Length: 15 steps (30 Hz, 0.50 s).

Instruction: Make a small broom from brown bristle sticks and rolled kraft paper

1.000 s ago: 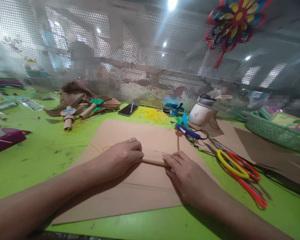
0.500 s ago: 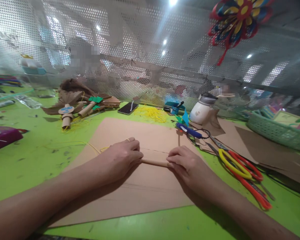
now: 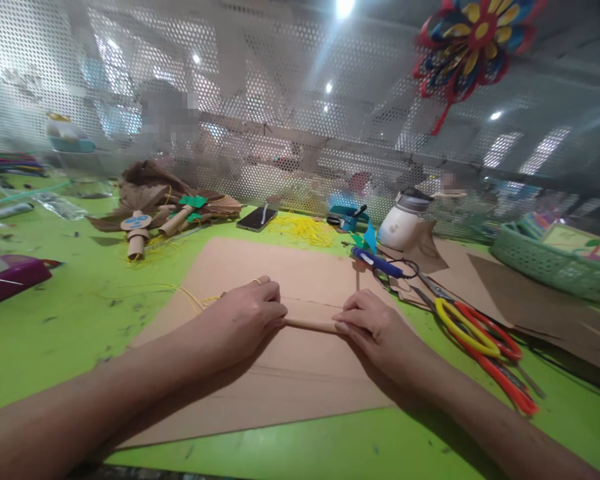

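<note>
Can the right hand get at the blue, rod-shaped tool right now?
Probably yes: the blue, rod-shaped tool lies ahead of the right hand, with nothing tall between. But that hand holds a slim, rod-like tan piece, so it would likely need to let go first.

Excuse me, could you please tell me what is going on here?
A person is working with a slim brown roll, apparently paper, the left hand holding one side and the right hand the other. It is held low over a large brown sheet on the green table. Beyond the sheet lie a phone and yellow strands.
</note>
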Motion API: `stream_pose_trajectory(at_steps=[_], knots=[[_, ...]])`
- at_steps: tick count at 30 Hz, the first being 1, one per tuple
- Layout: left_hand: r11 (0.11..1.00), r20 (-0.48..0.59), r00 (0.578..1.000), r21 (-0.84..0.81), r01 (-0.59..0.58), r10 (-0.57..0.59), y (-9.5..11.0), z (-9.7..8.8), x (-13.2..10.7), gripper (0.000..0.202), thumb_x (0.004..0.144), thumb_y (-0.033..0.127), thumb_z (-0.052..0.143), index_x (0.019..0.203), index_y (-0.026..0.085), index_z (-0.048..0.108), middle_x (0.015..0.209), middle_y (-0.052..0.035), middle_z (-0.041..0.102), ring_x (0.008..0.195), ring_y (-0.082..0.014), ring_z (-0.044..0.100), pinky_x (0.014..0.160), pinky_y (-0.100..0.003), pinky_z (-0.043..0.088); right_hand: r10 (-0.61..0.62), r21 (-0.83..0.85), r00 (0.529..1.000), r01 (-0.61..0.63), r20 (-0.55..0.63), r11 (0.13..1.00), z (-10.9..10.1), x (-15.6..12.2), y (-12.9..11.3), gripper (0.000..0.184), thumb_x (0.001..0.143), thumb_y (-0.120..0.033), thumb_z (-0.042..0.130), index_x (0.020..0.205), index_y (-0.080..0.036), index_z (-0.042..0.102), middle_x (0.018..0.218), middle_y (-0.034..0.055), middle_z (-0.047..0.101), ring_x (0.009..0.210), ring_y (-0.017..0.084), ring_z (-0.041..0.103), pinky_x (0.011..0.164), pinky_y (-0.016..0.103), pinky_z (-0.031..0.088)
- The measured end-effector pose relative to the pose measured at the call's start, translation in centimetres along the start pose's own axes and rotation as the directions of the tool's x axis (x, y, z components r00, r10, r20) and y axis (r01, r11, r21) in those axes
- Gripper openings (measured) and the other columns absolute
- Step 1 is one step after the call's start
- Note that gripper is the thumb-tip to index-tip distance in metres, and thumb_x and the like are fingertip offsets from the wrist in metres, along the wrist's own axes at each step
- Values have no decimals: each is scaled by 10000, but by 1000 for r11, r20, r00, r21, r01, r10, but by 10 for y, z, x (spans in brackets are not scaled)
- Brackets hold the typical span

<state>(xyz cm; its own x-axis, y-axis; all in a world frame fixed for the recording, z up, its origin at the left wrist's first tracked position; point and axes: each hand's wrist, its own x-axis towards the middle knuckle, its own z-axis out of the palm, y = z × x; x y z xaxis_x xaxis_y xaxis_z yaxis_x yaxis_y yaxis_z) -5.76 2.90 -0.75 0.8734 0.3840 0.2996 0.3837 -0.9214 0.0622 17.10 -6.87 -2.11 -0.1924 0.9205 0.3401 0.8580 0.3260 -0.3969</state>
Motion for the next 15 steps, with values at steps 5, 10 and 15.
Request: stream_pose_trajectory(at_steps=[5,10,15], knots=[[1000,-19,1000,-9,9,-9,3,-1,0,297,930,199,435,722,161,644,756,-49,558,713,-156,505,651,-270,429,-48,-17,999,48,21,999,1,0,3,197,934,-162,487,853,-164,667,803,52,575,772,172,538,680,300,453],[999,12,999,19,50,-50,6,-1,1,278,928,201,455,752,158,665,777,-59,572,732,-164,519,661,-277,430,-48,-5,997,48,67,999,-1,3,7,199,948,-179,466,938,-167,664,830,60,582,791,176,539,700,308,447],[998,15,998,29,56,-56,7,-1,1,265,917,176,457,757,156,668,788,-65,574,735,-167,521,662,-279,426,-53,17,994,51,94,999,-3,5,8,192,950,-194,469,962,-173,660,849,56,593,810,171,547,716,305,443]])
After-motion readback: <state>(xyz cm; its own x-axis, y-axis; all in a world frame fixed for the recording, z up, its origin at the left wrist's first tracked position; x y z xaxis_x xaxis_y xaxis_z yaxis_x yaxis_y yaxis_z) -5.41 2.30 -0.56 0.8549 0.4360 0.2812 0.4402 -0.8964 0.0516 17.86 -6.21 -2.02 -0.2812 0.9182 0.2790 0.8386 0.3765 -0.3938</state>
